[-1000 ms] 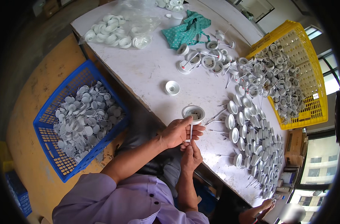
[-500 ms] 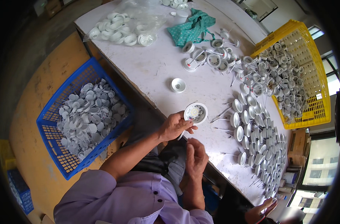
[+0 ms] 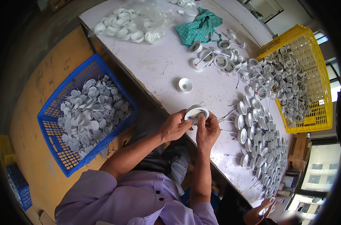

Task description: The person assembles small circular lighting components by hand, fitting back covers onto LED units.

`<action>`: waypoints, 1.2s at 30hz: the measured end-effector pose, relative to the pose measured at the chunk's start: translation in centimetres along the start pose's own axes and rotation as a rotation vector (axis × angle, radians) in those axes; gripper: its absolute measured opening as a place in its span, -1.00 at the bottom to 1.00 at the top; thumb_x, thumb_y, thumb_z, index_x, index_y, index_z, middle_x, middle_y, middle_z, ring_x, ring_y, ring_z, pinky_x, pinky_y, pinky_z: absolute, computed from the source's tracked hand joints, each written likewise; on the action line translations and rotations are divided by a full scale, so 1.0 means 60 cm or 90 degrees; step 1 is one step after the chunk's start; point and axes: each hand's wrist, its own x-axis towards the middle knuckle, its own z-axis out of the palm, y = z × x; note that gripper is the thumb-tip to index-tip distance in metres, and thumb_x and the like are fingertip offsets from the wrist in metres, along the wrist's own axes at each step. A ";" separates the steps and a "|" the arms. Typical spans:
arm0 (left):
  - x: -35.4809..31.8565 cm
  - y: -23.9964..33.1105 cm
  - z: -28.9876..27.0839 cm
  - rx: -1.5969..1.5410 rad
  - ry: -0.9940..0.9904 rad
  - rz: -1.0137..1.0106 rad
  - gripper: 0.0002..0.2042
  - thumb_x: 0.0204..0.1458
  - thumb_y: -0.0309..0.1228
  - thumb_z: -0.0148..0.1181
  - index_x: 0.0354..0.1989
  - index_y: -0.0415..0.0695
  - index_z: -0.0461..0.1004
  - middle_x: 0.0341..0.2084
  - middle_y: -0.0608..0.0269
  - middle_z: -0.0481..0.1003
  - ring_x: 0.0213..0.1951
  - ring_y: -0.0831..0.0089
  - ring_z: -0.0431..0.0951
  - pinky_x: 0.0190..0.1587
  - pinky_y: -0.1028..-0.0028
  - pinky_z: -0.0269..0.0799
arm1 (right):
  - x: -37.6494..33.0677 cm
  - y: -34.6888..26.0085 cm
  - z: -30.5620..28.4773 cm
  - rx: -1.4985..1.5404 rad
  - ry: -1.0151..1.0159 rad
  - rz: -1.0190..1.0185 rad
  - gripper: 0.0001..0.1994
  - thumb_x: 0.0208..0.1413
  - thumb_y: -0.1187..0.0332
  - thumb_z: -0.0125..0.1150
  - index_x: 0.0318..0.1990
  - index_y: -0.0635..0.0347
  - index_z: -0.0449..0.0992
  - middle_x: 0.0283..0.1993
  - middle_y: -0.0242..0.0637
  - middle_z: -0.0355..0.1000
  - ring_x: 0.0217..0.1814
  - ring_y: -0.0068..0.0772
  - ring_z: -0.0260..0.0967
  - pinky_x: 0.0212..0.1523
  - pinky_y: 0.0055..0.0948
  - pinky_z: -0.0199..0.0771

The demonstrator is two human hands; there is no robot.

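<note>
White cup (image 3: 196,112) gripped by left fingers (image 3: 186,123) and right fingers (image 3: 202,125) near a scuffed table (image 3: 159,71), bright window (image 3: 321,165) rightward

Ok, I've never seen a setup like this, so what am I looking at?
There's no machine: a person works bare-handed, and a wide fisheye camera worn on their head looks down, making straight edges bend. The left hand and right hand hold a white cup-shaped housing between them. On the white table lie rows of wired housings, a single white cup and a green dotted cloth. A yellow basket holds more at the right; a blue basket sits beside the table, left.
</note>
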 end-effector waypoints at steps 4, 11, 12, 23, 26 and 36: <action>0.004 -0.010 -0.004 -0.012 0.029 -0.007 -0.73 0.08 -0.54 -0.07 -0.04 -0.31 0.40 -0.30 0.21 0.50 -0.36 0.57 0.52 -0.28 0.54 0.48 | -0.001 0.006 0.012 0.042 0.020 0.018 -0.81 0.15 0.47 0.15 -0.16 0.45 0.46 -0.33 -0.21 0.48 -0.34 -0.57 0.40 -0.31 -0.58 0.42; 0.011 -0.011 -0.021 -0.010 0.067 -0.029 -0.71 0.05 -0.56 -0.08 -0.07 -0.35 0.41 -0.30 0.16 0.53 -0.34 0.51 0.56 -0.31 0.52 0.54 | 0.008 0.007 0.027 0.030 0.013 0.043 -0.83 0.13 0.47 0.19 -0.17 0.38 0.48 -0.36 -0.29 0.50 -0.39 -0.65 0.40 -0.35 -0.63 0.43; 0.011 -0.006 -0.027 -0.040 0.077 -0.034 -0.71 0.04 -0.57 -0.09 -0.07 -0.36 0.41 -0.28 0.15 0.53 -0.32 0.49 0.57 -0.31 0.51 0.57 | 0.011 0.001 0.028 0.014 -0.031 0.060 -0.80 0.12 0.45 0.21 -0.15 0.38 0.48 -0.33 -0.29 0.51 -0.38 -0.64 0.40 -0.35 -0.62 0.42; -0.004 -0.013 -0.095 -0.103 0.145 -0.072 -0.70 -0.01 -0.58 -0.08 -0.10 -0.41 0.43 -0.33 0.13 0.56 -0.37 0.42 0.62 -0.30 0.52 0.58 | 0.152 0.036 0.073 -0.343 -0.177 -0.181 -0.42 -0.11 0.20 0.43 0.07 0.33 0.44 -0.08 -0.12 0.42 -0.15 -0.37 0.35 -0.17 -0.44 0.41; -0.005 -0.010 -0.110 -0.150 0.130 -0.085 -0.73 0.06 -0.55 -0.07 -0.09 -0.41 0.42 -0.30 0.12 0.55 -0.33 0.43 0.62 -0.32 0.55 0.57 | 0.168 0.062 0.090 -0.388 -0.167 -0.280 -0.40 -0.24 0.29 0.50 0.01 0.37 0.46 -0.14 -0.07 0.39 -0.08 -0.18 0.31 -0.14 -0.33 0.41; -0.010 -0.018 -0.131 -0.213 0.060 -0.117 -0.66 0.17 -0.38 0.09 0.07 -0.27 0.30 -0.17 0.20 0.47 -0.24 0.45 0.58 -0.42 0.58 0.46 | 0.164 0.063 0.084 -0.246 -0.205 -0.161 -0.44 -0.10 0.32 0.43 0.11 0.22 0.42 0.05 -0.19 0.37 0.01 -0.34 0.35 -0.16 -0.41 0.46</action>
